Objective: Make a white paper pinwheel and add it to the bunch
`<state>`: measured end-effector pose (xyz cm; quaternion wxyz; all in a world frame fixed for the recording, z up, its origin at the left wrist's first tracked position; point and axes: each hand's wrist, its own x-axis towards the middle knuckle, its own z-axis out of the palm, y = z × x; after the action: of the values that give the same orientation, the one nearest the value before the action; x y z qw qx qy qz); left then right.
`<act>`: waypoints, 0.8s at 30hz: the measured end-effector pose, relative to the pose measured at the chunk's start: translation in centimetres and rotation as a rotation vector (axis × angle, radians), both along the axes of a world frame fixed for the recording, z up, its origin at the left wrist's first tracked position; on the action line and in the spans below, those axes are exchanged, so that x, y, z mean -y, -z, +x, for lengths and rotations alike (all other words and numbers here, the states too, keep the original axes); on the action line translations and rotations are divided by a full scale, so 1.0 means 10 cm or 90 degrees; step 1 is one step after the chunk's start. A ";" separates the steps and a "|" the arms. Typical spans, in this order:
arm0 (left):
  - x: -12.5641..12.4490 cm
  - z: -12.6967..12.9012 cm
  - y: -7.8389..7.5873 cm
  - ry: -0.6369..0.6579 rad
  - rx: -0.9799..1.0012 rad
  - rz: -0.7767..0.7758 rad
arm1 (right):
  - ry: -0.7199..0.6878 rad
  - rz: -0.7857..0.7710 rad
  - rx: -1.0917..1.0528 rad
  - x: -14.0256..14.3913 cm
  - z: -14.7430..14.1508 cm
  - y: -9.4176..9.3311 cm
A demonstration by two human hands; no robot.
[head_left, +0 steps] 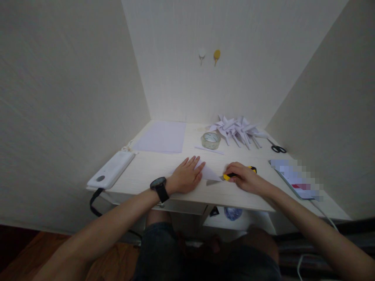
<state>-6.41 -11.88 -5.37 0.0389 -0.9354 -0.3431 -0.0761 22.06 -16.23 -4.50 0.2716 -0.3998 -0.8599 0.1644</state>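
At my desk (152, 164), near edge: my left hand (187, 176) lies flat & open, fingers spread, pressing down a folded white paper (211, 173) whose point sticks out to the right. My right hand (244, 177) is closed round a yellow-black cutter (231, 175), its tip at the paper's right corner. Black watch (159, 186) on my left wrist. Far side, centre: tape roll (210, 140) w/ a thin paper strip (209, 150) just in front of it. Far left: a blank sheet (161, 136). Far right: a heap of paper pinwheels (234, 128), scissors (277, 148) beside them. Left edge: a white device (111, 169) w/ a black strap hanging off. Right edge: papers, blurred.
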 end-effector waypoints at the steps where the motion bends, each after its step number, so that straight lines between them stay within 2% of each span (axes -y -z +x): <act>1: 0.00 0.00 0.00 0.000 -0.001 0.001 | -0.001 -0.004 0.003 0.00 0.01 -0.01; 7: 0.00 0.00 0.00 -0.002 -0.005 -0.006 | -0.008 -0.019 0.016 0.04 0.18 -0.03; 13: -0.05 -0.05 -0.11 0.001 0.001 -0.022 | 0.059 -0.009 -0.009 0.08 0.33 0.05; 24: -0.01 -0.10 -0.35 0.156 -0.115 0.030 | 0.120 0.054 -0.034 0.10 0.33 0.16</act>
<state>-7.41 -11.76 -1.87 0.0819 -0.9720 -0.2200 -0.0041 25.35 -17.21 -6.08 0.3251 -0.4629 -0.8170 0.1118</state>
